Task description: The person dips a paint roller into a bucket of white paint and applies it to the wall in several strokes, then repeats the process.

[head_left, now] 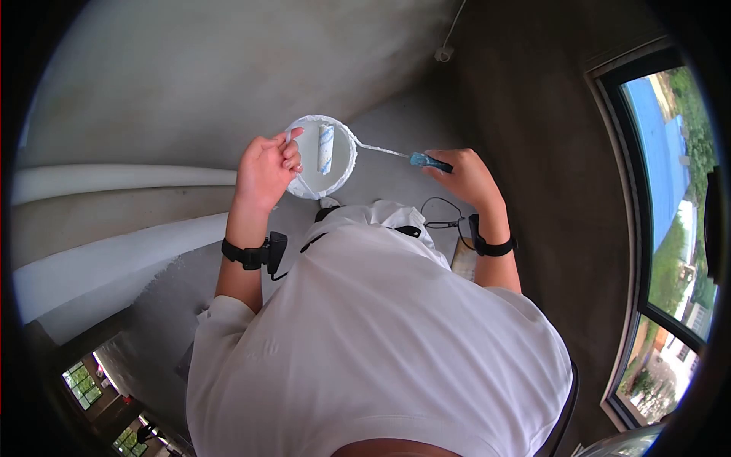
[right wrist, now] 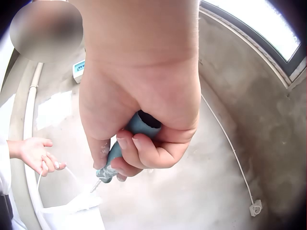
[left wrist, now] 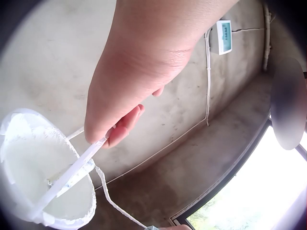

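Observation:
My left hand (head_left: 264, 171) holds up a white bucket (head_left: 352, 164) by its white plastic handle (left wrist: 72, 173), the fingers curled round it. Thick white paint coats the bucket's rim. Inside lies the white, blue-flecked sleeve of a paint roller (head_left: 326, 149), leaning toward the bucket's wall. Its paint-covered metal rod (left wrist: 113, 202) passes over the rim toward the right. At the rod's other end, my right hand (head_left: 470, 179) grips the roller's blue-green handle (right wrist: 115, 154), fingers wrapped about it and thumb along its side.
Bare plaster walls (head_left: 228, 61) rise around me. White pipes (head_left: 122, 181) run along the left side. A dark-framed window (head_left: 628, 228) is at the right. On the walls are a small white box (left wrist: 224, 37) and a socket (right wrist: 256, 208) with a cable.

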`<state>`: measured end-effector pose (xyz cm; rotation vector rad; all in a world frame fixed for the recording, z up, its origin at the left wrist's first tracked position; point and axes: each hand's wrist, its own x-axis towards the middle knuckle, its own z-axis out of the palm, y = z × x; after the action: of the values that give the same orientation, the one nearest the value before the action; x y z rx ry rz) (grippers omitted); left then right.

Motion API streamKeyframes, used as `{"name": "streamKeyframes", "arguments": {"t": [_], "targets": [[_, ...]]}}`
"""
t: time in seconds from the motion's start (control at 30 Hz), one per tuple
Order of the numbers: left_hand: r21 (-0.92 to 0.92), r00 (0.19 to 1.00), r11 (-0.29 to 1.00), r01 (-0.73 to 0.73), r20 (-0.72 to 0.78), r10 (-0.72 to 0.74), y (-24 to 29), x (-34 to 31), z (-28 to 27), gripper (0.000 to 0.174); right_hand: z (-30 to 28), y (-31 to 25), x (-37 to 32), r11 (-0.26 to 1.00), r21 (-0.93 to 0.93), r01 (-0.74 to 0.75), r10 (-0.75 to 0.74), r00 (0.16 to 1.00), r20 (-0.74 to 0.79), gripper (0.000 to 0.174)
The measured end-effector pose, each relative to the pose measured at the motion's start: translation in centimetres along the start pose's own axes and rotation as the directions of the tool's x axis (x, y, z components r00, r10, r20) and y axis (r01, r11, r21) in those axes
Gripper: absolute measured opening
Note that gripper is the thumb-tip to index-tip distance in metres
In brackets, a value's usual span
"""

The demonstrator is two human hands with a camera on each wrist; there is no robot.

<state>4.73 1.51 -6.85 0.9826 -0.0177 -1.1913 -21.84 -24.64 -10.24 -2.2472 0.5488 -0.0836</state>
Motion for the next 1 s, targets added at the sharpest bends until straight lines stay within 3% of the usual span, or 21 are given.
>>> {"name": "streamKeyframes", "arguments": {"t": [0.07, 0.1, 0.23, 0.5, 0.57, 0.67, 0.73, 0.77, 0.87, 1.0], "targets": [[-0.064, 1.0, 0.998, -0.012, 0.01, 0.012, -0.2, 0.0, -0.5, 0.043, -1.4, -1.3, 0.3, 0.999, 0.002, 0.036, -0.036, 0.999, 0.007, 0.028], [-0.074, 1.0, 0.997, -0.009, -0.007, 0.008, -0.2, 0.0, -0.9, 0.042, -1.0, 0.0, 0.7, 0.977, -0.042, 0.209, -0.212, 0.972, -0.105, 0.028], [-0.049, 0.999, 0.998, -0.037, -0.025, 0.036, -0.9, -0.7, -2.2, 0.041, -3.4, -1.3, 0.0, 0.996, 0.043, 0.077, -0.072, 0.992, -0.105, 0.03], [-0.03, 0.986, 0.985, -0.169, 0.014, 0.169, -2.8, -1.0, -4.0, 0.036, -9.0, -3.0, 2.5, 0.983, 0.089, 0.163, -0.13, 0.945, -0.299, 0.023], [0.014, 0.973, 0.974, -0.226, -0.044, 0.226, -3.4, -1.0, -4.5, 0.037, -10.4, -2.7, 4.7, 0.947, 0.11, 0.301, -0.241, 0.895, -0.376, 0.022], [0.094, 0.965, 0.964, -0.248, -0.06, 0.254, -3.7, -0.6, -5.8, 0.035, -15.1, -7.9, 7.1, 0.933, 0.1, 0.347, -0.294, 0.891, -0.345, 0.022], [0.128, 0.966, 0.961, -0.244, -0.055, 0.253, -3.2, -0.9, -6.6, 0.034, -18.2, -11.3, 9.7, 0.901, -0.036, 0.432, -0.413, 0.829, -0.377, 0.022], [0.173, 0.967, 0.957, -0.231, -0.063, 0.245, -3.1, -1.2, -7.0, 0.034, -20.1, -13.4, 10.7, 0.905, -0.07, 0.42, -0.418, 0.841, -0.344, 0.023], [0.172, 0.965, 0.958, -0.23, -0.089, 0.248, -2.8, -1.9, -7.8, 0.033, -24.7, -21.3, 13.1, 0.787, -0.231, 0.572, -0.614, 0.692, -0.379, 0.026], [0.133, 0.96, 0.959, -0.251, -0.09, 0.264, -3.2, -1.7, -10.6, 0.03, -28.8, -31.4, 15.0, 0.748, -0.355, 0.561, -0.662, 0.662, -0.351, 0.034]]}}
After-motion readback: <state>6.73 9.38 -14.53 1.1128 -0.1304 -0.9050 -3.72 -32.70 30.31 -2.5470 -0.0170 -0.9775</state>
